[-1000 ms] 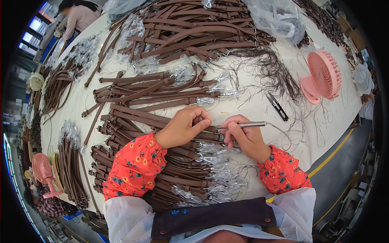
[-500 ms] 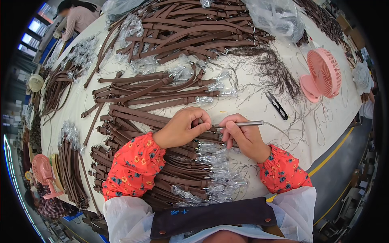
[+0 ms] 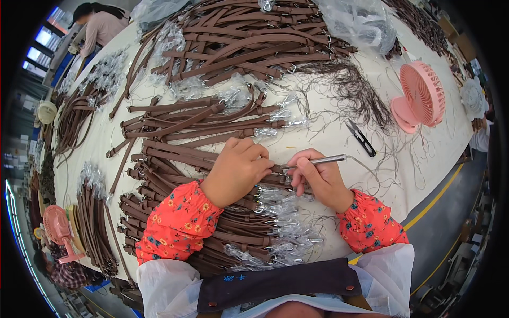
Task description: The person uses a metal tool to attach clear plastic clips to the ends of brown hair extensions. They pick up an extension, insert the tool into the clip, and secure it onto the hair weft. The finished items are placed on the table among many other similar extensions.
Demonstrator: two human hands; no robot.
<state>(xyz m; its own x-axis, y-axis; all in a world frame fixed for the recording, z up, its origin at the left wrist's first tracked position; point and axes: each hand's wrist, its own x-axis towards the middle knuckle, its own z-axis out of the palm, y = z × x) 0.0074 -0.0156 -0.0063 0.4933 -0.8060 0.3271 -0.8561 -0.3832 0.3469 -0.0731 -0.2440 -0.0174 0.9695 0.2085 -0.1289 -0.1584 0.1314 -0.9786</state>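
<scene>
My right hand (image 3: 323, 183) grips a slim silver pen-shaped tool (image 3: 333, 158), with a thin cord running from its back end. The tool's front end points left, toward my left hand (image 3: 233, 172). The fingers of that hand are bent and closed on a brown strap (image 3: 277, 169), whose end shows just beyond the fingertips, beside the tool's tip. My palm hides most of the held strap. Beneath both hands lies a row of brown straps (image 3: 238, 233), their metal clasps wrapped in clear plastic (image 3: 283, 217).
More brown straps (image 3: 175, 119) lie beyond my left hand, with a large heap (image 3: 249, 42) farther back. Black thread snips (image 3: 361, 139), a tangle of dark threads (image 3: 355, 87) and a pink fan (image 3: 419, 95) are at right. A person (image 3: 103, 29) sits far left.
My left hand has turned over the strap, its back now more upward and its fingertips more hidden. My right hand and the tool have barely moved.
</scene>
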